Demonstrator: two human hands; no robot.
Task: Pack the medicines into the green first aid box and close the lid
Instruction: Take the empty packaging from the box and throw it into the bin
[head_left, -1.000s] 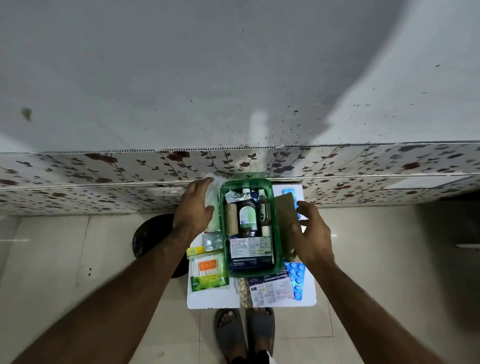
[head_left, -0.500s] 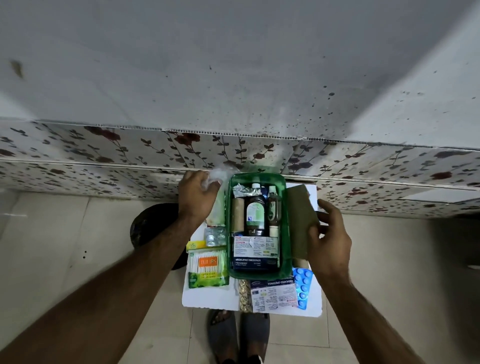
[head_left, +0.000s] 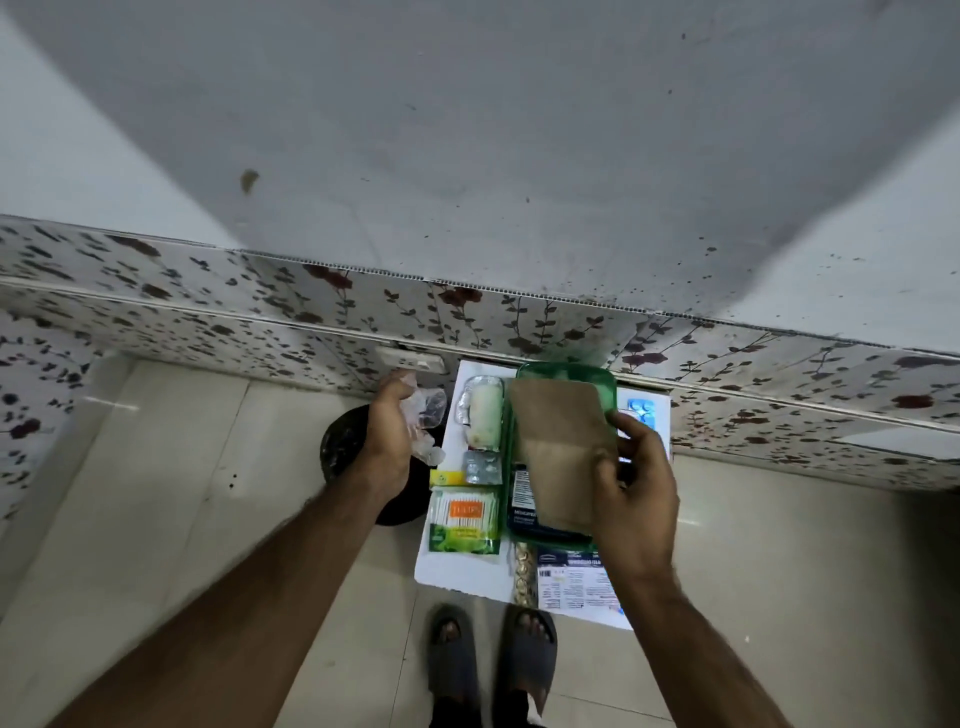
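Observation:
The green first aid box (head_left: 597, 375) stands open on a small white table (head_left: 467, 574) by the wall. My right hand (head_left: 631, 488) holds a flat brown paper packet (head_left: 563, 452) over the box, hiding most of what is inside; only a dark carton shows at the near end. My left hand (head_left: 392, 434) is off the table's left side, gripping a crumpled clear plastic wrapper (head_left: 428, 415). Left of the box lie a white roll in wrap (head_left: 485, 413), a silver pill strip (head_left: 482, 466), a yellow carton (head_left: 448, 478) and a cotton bud pack (head_left: 462, 522).
A printed leaflet box (head_left: 574, 577), a gold pill strip (head_left: 523, 571) and a blue blister strip (head_left: 641, 410) lie on the table near the box. A dark round object (head_left: 343, 447) sits on the tiled floor under my left arm. My sandalled feet (head_left: 491, 670) stand below the table.
My right hand swung the brown packet from the box's right side to above the box. My left hand drew away to the left with the plastic wrapper, uncovering the white roll.

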